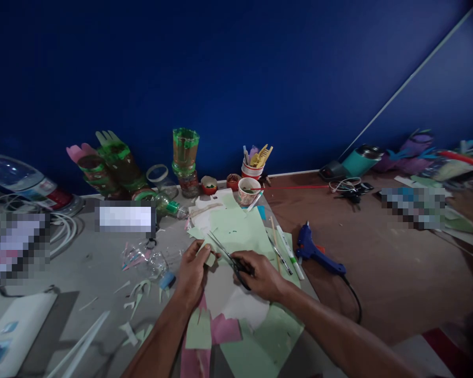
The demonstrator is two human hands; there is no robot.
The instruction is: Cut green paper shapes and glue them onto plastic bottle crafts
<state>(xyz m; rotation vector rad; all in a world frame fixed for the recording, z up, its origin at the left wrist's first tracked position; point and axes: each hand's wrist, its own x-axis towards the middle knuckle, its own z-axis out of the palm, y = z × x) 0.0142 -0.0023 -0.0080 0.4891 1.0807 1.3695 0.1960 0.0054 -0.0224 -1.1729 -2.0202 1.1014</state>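
Note:
My left hand (196,265) pinches a small piece of light green paper (209,257) between thumb and fingers. In my right hand (257,273) are black-handled scissors (222,245), their blades parted and pointing up and left, beside the held piece. Beneath and beyond both hands lies a large light green sheet (240,226). Closer to me are a pink paper piece (225,329), a small green piece (198,331) and another green sheet (266,346).
A blue glue gun (319,251) with a black cord lies at right, near a marker (289,252). Paper cups (249,190) and decorated bottles (186,160) stand along the wall. A clear bottle (157,265) and paper scraps (137,299) lie at left.

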